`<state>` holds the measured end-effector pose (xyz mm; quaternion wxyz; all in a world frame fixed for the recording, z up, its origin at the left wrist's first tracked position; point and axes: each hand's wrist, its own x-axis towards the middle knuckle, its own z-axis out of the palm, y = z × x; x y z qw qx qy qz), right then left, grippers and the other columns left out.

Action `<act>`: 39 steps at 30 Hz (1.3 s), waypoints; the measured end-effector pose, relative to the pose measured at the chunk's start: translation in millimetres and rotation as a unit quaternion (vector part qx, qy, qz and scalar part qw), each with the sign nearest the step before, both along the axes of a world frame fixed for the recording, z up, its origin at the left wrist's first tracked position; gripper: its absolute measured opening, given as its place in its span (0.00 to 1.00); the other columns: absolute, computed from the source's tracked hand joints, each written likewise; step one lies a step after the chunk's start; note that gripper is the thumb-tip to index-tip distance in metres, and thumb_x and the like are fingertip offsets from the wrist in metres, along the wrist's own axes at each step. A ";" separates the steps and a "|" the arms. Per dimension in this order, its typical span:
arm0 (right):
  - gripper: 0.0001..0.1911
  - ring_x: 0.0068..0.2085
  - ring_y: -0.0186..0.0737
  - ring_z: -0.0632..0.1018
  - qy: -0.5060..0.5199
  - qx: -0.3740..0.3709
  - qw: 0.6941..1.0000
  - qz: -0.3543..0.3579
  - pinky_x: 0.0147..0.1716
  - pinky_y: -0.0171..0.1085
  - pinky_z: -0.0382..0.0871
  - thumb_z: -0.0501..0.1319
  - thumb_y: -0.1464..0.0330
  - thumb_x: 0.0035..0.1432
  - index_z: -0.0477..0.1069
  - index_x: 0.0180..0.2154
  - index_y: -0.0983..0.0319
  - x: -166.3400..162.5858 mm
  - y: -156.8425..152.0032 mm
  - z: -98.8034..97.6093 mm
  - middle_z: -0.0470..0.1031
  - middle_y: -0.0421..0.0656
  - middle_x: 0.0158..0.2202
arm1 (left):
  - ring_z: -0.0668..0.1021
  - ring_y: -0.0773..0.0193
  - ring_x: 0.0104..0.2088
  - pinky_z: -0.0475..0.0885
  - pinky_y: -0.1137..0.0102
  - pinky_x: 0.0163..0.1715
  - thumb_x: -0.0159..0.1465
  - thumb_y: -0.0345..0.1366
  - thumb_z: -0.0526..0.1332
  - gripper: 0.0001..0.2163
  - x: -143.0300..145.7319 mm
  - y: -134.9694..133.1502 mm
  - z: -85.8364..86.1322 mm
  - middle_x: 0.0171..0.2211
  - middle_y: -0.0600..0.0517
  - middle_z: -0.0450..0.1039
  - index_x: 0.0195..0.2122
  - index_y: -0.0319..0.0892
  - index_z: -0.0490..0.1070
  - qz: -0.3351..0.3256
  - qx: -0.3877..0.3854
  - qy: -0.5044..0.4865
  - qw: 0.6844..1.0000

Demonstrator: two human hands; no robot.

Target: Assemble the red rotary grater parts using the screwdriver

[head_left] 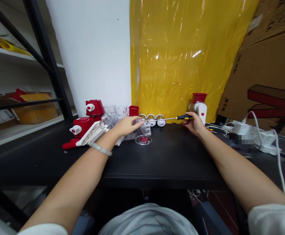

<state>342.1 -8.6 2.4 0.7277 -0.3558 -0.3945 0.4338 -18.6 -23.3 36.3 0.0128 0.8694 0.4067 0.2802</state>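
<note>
My right hand (193, 124) grips a screwdriver (182, 117) by its black and yellow handle. The long metal shaft lies nearly level and points left. At its tip, my left hand (129, 125) holds a clear plastic part (146, 128), with fingers closed over its upper left side. Exactly where the tip meets the part is too small to tell. Below that part, on the black table, rests a round clear dish (143, 143) containing small red pieces. Just behind stand several clear cylinders with white ends (161, 122) in a row.
Red housings (95, 107), white arms with red handles (90, 133) and clear cups (120, 109) cluster at left. A red and white assembled device (201, 109) stands at the back right. White cables and a power strip (267, 140) lie at right on the black table (162, 163).
</note>
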 end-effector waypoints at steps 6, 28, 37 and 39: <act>0.20 0.11 0.30 0.53 -0.074 -0.014 0.997 -0.025 0.16 0.35 0.65 0.57 0.48 0.57 0.64 0.28 0.57 0.1 -0.8 -1.3 0.48 0.29 0.08 | 0.78 0.54 0.47 0.70 0.61 0.47 0.65 0.56 0.51 0.25 -0.4 0.1 -0.1 0.51 0.47 0.77 0.54 0.48 0.72 0.002 -0.001 -0.001 1.000; 0.16 0.12 0.29 0.54 -0.048 -0.029 0.998 -0.015 0.18 0.33 0.66 0.59 0.53 0.59 0.66 0.29 0.58 -4.1 -5.3 1.5 0.50 0.30 0.09 | 0.78 0.54 0.47 0.70 0.62 0.47 0.65 0.55 0.52 0.24 -0.6 1.3 -0.4 0.51 0.47 0.77 0.54 0.47 0.72 -0.001 0.002 0.001 1.000; 0.03 0.20 0.30 0.67 0.036 -0.027 0.999 -0.011 0.23 0.33 0.71 0.60 0.70 0.50 0.66 0.29 0.59 -3.3 -1.4 3.0 0.68 0.36 0.21 | 0.78 0.54 0.47 0.70 0.61 0.46 0.65 0.56 0.52 0.24 -1.0 2.7 -1.5 0.51 0.47 0.77 0.54 0.48 0.73 -0.004 0.009 -0.001 1.000; 0.04 0.20 0.30 0.68 0.032 -0.025 0.999 -0.007 0.22 0.34 0.71 0.61 0.68 0.52 0.66 0.29 0.59 -2.5 -0.9 2.2 0.68 0.36 0.22 | 0.78 0.54 0.47 0.70 0.61 0.46 0.66 0.56 0.51 0.24 -1.1 2.6 -1.3 0.51 0.48 0.77 0.54 0.48 0.73 -0.006 0.011 -0.001 1.000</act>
